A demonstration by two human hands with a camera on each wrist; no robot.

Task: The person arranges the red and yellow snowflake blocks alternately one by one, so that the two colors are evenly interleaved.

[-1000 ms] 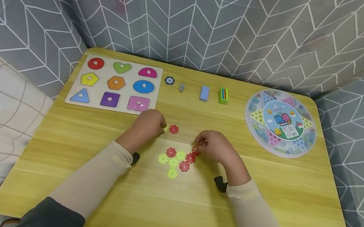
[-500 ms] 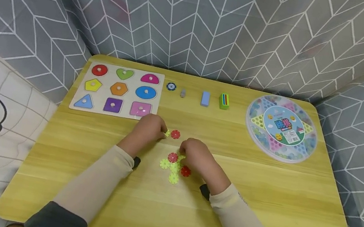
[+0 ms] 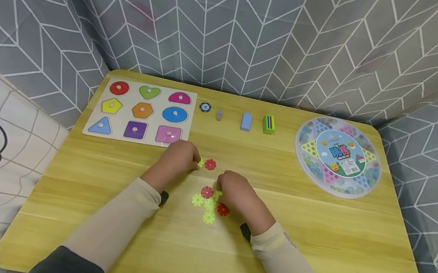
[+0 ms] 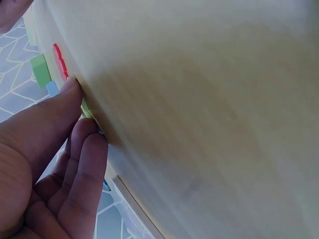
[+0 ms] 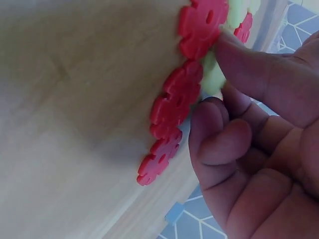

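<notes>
At mid-table my left hand [image 3: 178, 158] pinches a small yellow-green flower-shaped disc [image 4: 86, 108] between thumb and fingers. Just right of it lies a red flower-shaped disc [image 3: 210, 164]. My right hand [image 3: 237, 196] reaches into the group of discs nearer me; its thumb and finger pinch the edge of another yellow-green disc [image 5: 212, 74]. Several red discs [image 5: 176, 99] lie in a row beside those fingertips, mostly hidden by the hand in the head view. The group also shows a red disc [image 3: 207, 192] and yellow-green ones [image 3: 208, 217] lying flat.
A shape puzzle board [image 3: 124, 112] lies back left. Along the back stand a blue-and-white round chip [image 3: 205, 107], a small grey piece [image 3: 219, 115], a blue block [image 3: 246, 121] and a green striped block [image 3: 268, 124]. A round board-game case [image 3: 338, 157] lies right.
My right hand has moved left, from the red discs at the group's right to the yellow-green ones. My left hand keeps its pinch in the same place. The head view has shifted slightly.
</notes>
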